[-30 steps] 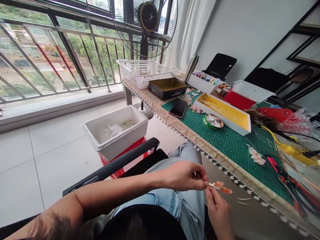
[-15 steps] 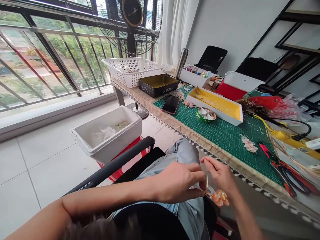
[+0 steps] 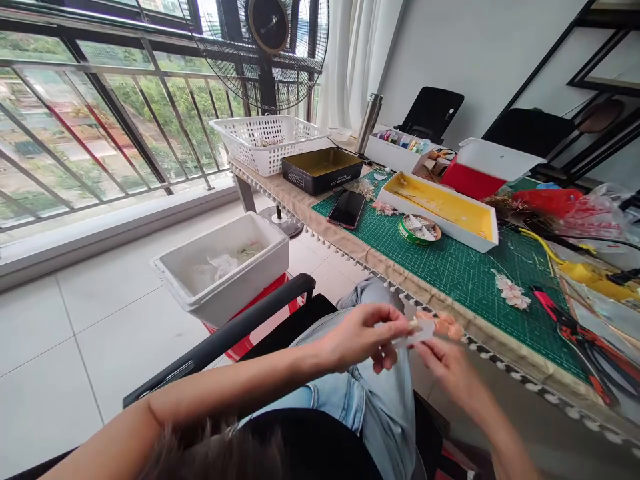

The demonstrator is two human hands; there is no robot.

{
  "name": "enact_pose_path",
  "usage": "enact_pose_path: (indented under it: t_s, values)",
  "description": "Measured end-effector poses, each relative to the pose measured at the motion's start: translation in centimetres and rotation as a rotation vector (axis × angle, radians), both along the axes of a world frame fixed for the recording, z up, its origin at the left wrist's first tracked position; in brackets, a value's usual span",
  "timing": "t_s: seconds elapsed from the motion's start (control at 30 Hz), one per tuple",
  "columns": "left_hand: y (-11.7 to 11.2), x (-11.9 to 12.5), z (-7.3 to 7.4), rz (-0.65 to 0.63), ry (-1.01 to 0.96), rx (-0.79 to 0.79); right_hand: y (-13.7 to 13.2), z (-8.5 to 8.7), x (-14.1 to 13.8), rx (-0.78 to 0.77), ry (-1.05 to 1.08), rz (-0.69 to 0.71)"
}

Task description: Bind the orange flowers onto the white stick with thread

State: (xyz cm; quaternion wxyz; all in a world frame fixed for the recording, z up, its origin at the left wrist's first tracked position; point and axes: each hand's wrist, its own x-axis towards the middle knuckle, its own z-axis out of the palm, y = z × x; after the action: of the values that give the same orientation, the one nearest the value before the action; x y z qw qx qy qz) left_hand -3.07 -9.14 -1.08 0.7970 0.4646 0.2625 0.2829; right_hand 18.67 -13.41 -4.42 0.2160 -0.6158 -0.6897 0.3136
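Observation:
In front of my lap, both hands meet around an orange flower ornament (image 3: 447, 325), which is blurred by motion. My left hand (image 3: 357, 337) is closed, thumb and fingers pinching near the ornament's base, other fingers curled below. A whitish, translucent strip (image 3: 423, 331) lies between the fingertips of both hands. My right hand (image 3: 450, 367) is closed too, its fingertips pressed on the strip just below the flower. The ornament's stem is mostly hidden by the fingers.
A green cutting mat (image 3: 465, 287) covers the table, with a pale pink flower piece (image 3: 512, 291), pliers (image 3: 575, 333), a phone (image 3: 347, 209), a round bead box (image 3: 420, 230) and a yellow-lined tray (image 3: 445, 207). A white bin (image 3: 225, 267) stands left, beside the chair armrest (image 3: 225, 337).
The orange flower has moved up and turned, from below my hands to beyond my fingertips. My right fingers have come down to the left ones; the strip, stretched upward before, now lies between them.

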Motion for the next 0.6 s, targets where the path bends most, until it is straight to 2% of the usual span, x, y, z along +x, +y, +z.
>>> enact_pose_path:
  t_s: [0.1,0.17,0.27,0.37,0.47,0.6]
  values:
    - [1.9,1.0,-1.2,0.334,0.006,-0.049,-2.1,-1.4,-1.9,-0.014,0.051,0.028]
    - [2.8,1.8,-2.0,0.443,0.018,-0.113,-3.3,-2.4,-3.7,0.002,0.088,0.016]
    - [3.1,2.9,-2.9,0.46,0.019,-0.25,-4.0,-3.7,-6.3,0.035,0.144,-0.022]
    - [2.8,3.6,-3.3,0.454,0.0,-0.37,-4.0,-4.3,-8.3,0.065,0.197,-0.04]
    - [2.7,3.7,-3.3,0.442,-0.044,-0.44,-3.9,-3.8,-9.2,0.069,0.245,-0.04]
    - [3.1,3.4,-3.1,0.404,-0.093,-0.514,-4.4,-2.2,-9.3,0.031,0.35,-0.077]
